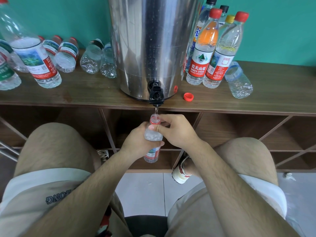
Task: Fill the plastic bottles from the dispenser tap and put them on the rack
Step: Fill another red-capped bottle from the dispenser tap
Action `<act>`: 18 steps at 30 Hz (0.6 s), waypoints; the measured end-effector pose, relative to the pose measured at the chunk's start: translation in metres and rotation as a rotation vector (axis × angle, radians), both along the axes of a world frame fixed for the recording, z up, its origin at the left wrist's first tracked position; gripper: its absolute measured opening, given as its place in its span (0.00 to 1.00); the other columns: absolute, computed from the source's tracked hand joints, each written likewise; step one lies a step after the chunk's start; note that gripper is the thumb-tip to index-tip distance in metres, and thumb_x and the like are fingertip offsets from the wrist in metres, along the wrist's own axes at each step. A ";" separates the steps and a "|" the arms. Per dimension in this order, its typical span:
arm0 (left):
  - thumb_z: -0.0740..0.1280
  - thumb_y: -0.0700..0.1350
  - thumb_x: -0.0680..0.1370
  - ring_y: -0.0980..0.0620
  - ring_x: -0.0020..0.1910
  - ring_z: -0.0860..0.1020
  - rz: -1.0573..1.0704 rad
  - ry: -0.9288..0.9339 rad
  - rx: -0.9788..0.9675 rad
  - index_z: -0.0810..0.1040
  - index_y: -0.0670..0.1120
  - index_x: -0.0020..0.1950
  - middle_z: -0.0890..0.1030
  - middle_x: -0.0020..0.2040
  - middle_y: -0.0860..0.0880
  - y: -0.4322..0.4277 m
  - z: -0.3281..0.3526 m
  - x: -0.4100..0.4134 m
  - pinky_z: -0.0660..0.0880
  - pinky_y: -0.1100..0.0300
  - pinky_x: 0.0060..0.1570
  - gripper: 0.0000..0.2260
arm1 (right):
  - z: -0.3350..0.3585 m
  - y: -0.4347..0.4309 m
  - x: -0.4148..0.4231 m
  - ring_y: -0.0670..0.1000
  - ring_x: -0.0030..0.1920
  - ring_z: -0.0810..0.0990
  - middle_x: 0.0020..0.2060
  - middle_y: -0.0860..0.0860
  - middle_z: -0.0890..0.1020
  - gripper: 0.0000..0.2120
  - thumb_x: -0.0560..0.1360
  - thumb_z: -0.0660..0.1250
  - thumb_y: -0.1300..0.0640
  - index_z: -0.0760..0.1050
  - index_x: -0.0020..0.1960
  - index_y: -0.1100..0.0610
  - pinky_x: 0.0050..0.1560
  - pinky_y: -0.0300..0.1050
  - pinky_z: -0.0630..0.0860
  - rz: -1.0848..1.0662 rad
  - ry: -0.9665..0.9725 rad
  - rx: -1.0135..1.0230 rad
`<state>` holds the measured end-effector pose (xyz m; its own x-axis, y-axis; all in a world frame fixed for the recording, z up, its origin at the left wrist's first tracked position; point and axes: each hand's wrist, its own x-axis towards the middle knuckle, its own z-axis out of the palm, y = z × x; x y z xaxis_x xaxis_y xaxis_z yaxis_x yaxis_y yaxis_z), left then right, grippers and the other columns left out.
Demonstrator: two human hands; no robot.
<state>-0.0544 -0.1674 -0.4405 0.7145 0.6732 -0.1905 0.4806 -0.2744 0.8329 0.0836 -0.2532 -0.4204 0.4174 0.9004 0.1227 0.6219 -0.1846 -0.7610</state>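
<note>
A clear plastic bottle (152,136) with a red-and-white label is held upright under the black tap (156,94) of a steel dispenser (153,45). A thin stream of water runs from the tap into its open neck. My left hand (136,142) is wrapped around the bottle's body. My right hand (177,130) grips its neck and shoulder. The bottle's red cap (188,96) lies loose on the wooden shelf top (95,94), just right of the dispenser.
Capped bottles (210,48) stand upright right of the dispenser; one clear bottle (238,81) lies beside them. Several bottles (66,55) lie or lean at the left. Open wooden rack compartments (239,132) sit below the shelf top. My knees flank the bottle.
</note>
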 end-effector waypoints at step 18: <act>0.80 0.49 0.73 0.49 0.62 0.80 0.008 0.032 0.054 0.74 0.49 0.71 0.81 0.63 0.49 0.001 -0.003 0.000 0.78 0.47 0.66 0.29 | -0.002 0.002 0.000 0.44 0.53 0.84 0.53 0.45 0.87 0.16 0.78 0.74 0.45 0.85 0.62 0.50 0.57 0.51 0.83 -0.013 0.008 -0.011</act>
